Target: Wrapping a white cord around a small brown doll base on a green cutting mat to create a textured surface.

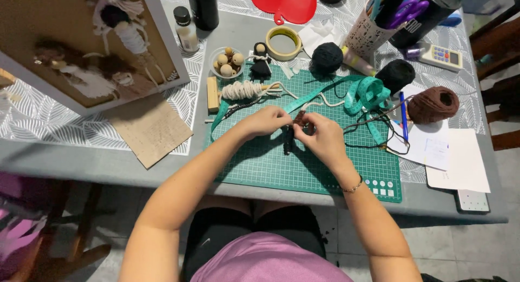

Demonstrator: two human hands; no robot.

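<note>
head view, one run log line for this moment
left hand pinching dark yarn bundle | right hand gripping it | over green cutting mat

small white glue bottle [187,33] with black cap at table's far edge, white calculator [445,56] with grey screen far right

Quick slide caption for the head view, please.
Both hands, left hand and right hand, pinch dark yarn over a green cutting mat.

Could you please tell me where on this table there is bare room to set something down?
The near part of the green cutting mat, under the left hand and right hand, is bare. So is the grey table strip beside the cardboard piece. The far side is crowded: bead bowl, tape roll, yarn balls, measuring tape.
</note>
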